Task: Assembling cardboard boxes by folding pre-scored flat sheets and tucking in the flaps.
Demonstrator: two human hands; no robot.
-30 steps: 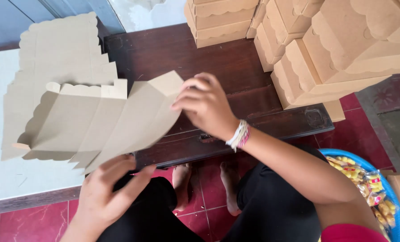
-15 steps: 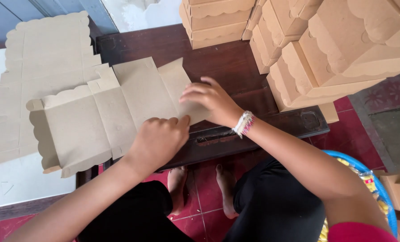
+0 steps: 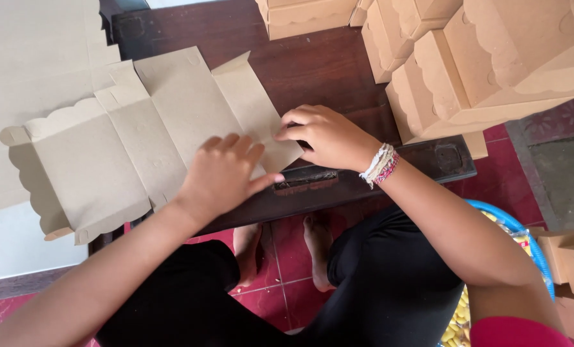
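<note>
Head view, looking down at a dark wooden counter (image 3: 325, 71). At 12 to 2 o'clock of the hands, stacks of assembled kraft cardboard boxes (image 3: 467, 71) with scalloped lid edges stand on the counter's far and right part; the nearest stack overhangs the counter at 3 o'clock, just beside the right wrist. At 9 to 11 o'clock a pile of unfolded box blanks (image 3: 36, 83) lies flat, partly beneath the sheet being handled. Nothing lies between the hands and that sheet.

The flat box blank (image 3: 158, 128), a die-cut sheet of brown kraft cardboard, lies unfolded on the counter's near left part, its left end projecting past the counter edge. It shows creased panels, small tabs along its upper edge and a scalloped flap at its left end. Its right corner flap reaches to 3 o'clock, under both hands.

The left hand (image 3: 226, 173) rests palm down on the blank's right panel, fingers held together and flat, thumb out to the right. The right hand (image 3: 329, 136), wrist wearing a braided bracelet (image 3: 382, 164), lies at the flap's corner with fingers curled, their tips pressing the cardboard edge against the counter.

At 5 o'clock, beside the person's knee, a blue-rimmed basket (image 3: 525, 231) holds small yellow packets (image 3: 457, 318). Bare feet rest on red floor tiles (image 3: 280, 263).
</note>
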